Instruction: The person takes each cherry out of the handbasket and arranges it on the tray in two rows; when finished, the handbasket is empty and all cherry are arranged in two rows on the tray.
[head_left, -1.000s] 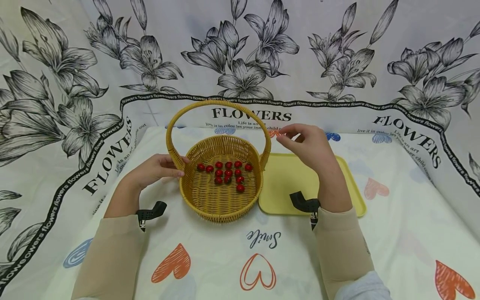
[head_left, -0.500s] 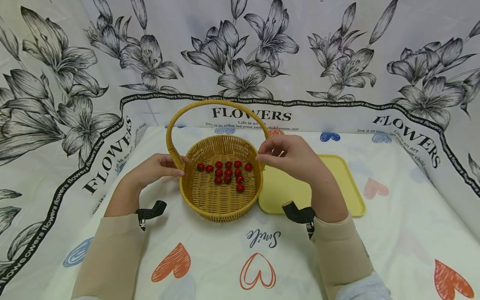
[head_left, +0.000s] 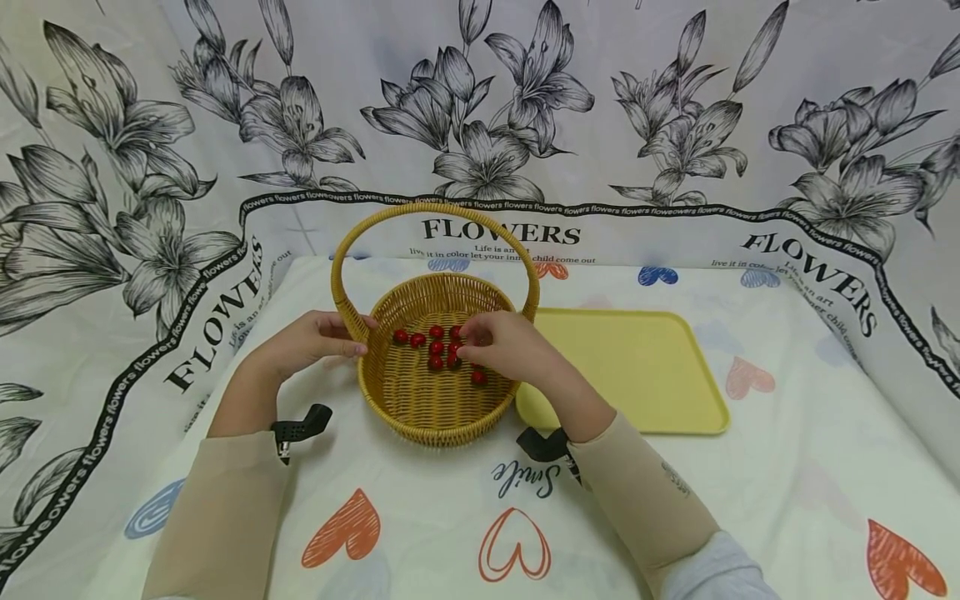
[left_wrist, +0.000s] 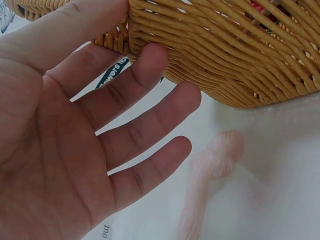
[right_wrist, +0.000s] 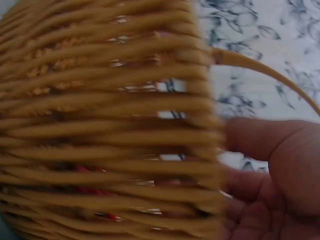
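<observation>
A round yellow wicker basket (head_left: 438, 433) with a tall arched handle stands mid-table in the head view. Several small red cherries (head_left: 436, 362) lie inside on its floor. My left hand (head_left: 303, 346) holds the basket's left side at the foot of the handle; in the left wrist view, thumb and forefinger meet the wicker (left_wrist: 210, 55) while the other fingers spread loosely. My right hand (head_left: 513, 346) reaches over the right rim, thumb and forefinger apart beside the cherries. The basket wall hides its fingertips in the blurred right wrist view.
Right of the basket lies a yellow rectangular tray (head_left: 637, 367), partly behind my right forearm. A white tablecloth (head_left: 420, 517) with printed hearts covers the table. A flower-printed curtain (head_left: 487, 100) hangs behind. The basket's handle (head_left: 435, 207) arches over its opening.
My right hand has come from behind the handle's right side, down and leftward over the rim, into the basket above the cherries. My left hand and the basket have stayed put.
</observation>
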